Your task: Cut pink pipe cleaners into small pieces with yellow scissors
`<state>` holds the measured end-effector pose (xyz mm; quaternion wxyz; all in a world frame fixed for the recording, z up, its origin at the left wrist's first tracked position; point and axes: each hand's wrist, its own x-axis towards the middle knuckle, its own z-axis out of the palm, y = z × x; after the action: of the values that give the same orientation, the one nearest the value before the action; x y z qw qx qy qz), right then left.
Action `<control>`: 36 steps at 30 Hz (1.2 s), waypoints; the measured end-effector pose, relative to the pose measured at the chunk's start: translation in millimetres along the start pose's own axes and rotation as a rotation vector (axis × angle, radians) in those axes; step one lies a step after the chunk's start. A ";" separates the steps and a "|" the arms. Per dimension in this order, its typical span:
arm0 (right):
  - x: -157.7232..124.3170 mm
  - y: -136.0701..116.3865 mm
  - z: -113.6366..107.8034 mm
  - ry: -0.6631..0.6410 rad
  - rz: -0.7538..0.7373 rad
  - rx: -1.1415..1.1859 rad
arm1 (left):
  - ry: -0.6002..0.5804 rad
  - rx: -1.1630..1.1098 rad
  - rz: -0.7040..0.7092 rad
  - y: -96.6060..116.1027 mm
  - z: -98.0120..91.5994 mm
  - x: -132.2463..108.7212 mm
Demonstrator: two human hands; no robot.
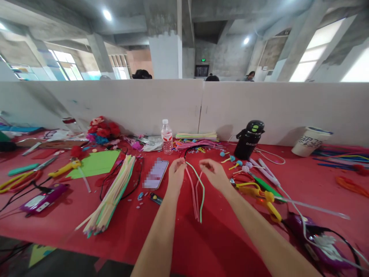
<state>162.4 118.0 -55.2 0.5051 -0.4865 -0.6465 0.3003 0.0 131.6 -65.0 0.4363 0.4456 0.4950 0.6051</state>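
My left hand [176, 173] is closed in a pinch on the upper ends of a few fuzzy pipe cleaners. Pink pipe cleaners [193, 196] and a pale green pipe cleaner [203, 189] hang down from it in a loose curve over the red tabletop. To the right, my right hand [213, 172] has its fingers curled together at the tip of a bent pink strand. A phone [155, 175] with a lit screen lies just left of my left hand. The fingertips partly hide where the strands meet.
A bundle of cream and green pipe cleaners [113, 196] lies at left. Behind stand a water bottle [167, 137] and black flask [249, 140]. Yellow glue guns [258, 194], [65, 168] with cords flank the work area. A white partition [129, 105] borders the red table [227, 238].
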 end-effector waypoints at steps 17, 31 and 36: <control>-59.0 7.6 -15.8 -0.011 0.154 -0.662 | -0.342 1.059 0.002 -14.7 10.3 -21.3; -63.1 5.6 -33.3 0.160 0.055 -0.376 | -0.156 0.791 -0.045 -17.3 7.3 -8.2; -59.8 15.0 -34.9 0.191 0.141 -0.079 | -0.193 0.492 -0.123 -1.3 -3.3 -29.2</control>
<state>201.3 63.9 -79.1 0.5224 -0.5765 -0.5712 0.2617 3.4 102.8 -69.8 0.3961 0.5629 0.6093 0.3938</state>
